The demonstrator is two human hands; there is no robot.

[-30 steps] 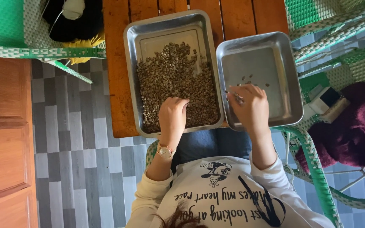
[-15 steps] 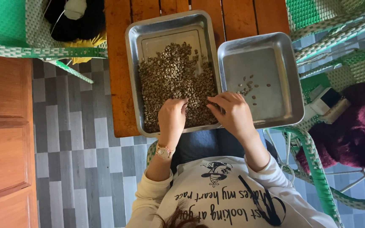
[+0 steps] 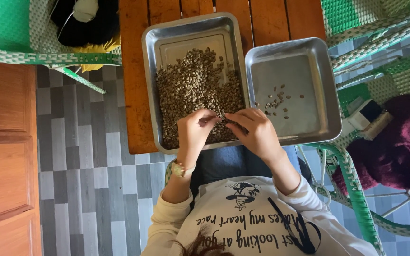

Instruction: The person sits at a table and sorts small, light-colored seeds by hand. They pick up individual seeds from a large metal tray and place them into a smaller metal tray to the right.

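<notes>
- Left hand (image 3: pixel 193 132) over the near edge of the bean tray (image 3: pixel 150 71), fingers curled together, tips meeting the other hand's.
- Right hand (image 3: pixel 257 132) just beside it, fingers bunched, pinching at the beans — cannot tell whether any is gripped.
- Pale green beans (image 3: pixel 195 90) heaped under and beyond the fingers.
- Second steel tray (image 3: pixel 330 95) to the right of the fingers — a few loose beans (image 3: pixel 278 100) in it.
- Both trays sit on the orange wooden tabletop (image 3: pixel 131 95).
</notes>
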